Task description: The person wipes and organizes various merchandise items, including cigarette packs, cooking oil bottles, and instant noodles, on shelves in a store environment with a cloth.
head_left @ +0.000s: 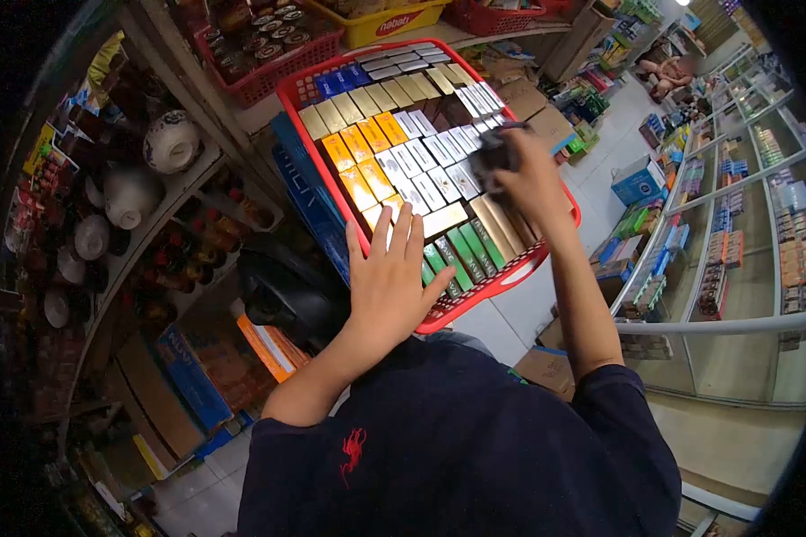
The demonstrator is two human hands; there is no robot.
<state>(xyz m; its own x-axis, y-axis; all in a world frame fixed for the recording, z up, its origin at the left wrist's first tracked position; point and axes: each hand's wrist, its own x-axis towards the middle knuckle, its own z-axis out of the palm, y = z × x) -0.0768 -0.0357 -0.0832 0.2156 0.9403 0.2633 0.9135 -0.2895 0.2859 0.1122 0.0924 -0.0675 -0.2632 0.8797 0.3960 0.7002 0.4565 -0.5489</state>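
A red plastic basket (289, 106) holds rows of small upright boxes that look like cigarette packs. My left hand (390, 285) lies with spread fingers over the near left of the rows, touching the orange packs (358, 186) and white packs (443, 218); nothing is gripped in it. My right hand (533, 179) is above the basket's right side, its fingers closed around a dark pack (493, 161) that is smeared by motion. Below it stand brown packs (497, 225), beside green packs (468, 255). Gold packs (367, 101) and blue packs (336, 82) fill the far rows.
Shelves with bowls (170, 141) and jars rise on the left. Behind the basket sit a red crate (278, 67) and a yellow tub (376, 27). A glass display case (716, 268) curves along the right. A black seat (295, 291) is at left; a person (667, 76) sits far back.
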